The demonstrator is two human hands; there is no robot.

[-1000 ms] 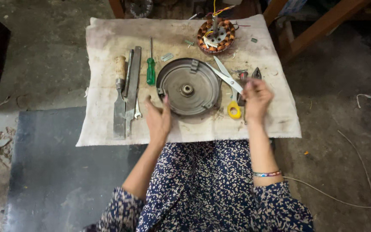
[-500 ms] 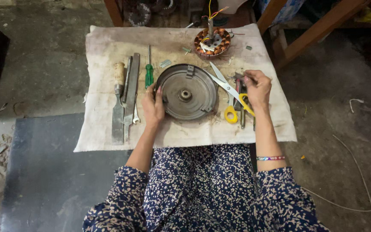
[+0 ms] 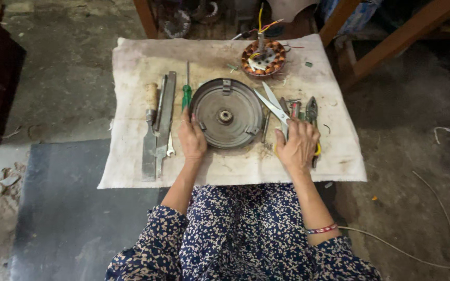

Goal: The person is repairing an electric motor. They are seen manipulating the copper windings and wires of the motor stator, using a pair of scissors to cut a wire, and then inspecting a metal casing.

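- Left hand (image 3: 191,139): lies palm down on the cloth, fingers loosely spread, fingertips touching the left rim of the round metal housing (image 3: 227,113); it grips nothing.
- Right hand (image 3: 298,145): lies palm down over the tools to the right of the housing, covering the yellow handles of the scissors (image 3: 273,105); whether the fingers close on a handle cannot be told.
- Round metal housing: lies flat at the centre of the cloth, between both hands, hub facing up.
- Pliers (image 3: 311,111): just beyond the right hand, beside the scissors.
- Green-handled screwdriver (image 3: 186,92): just left of the housing.
- Flat metal files (image 3: 158,125): farther left, lying parallel.
- Copper-wound stator (image 3: 264,57): at the far edge, coloured wires rising from it.
- Cloth (image 3: 235,166): stained, spread over the surface.
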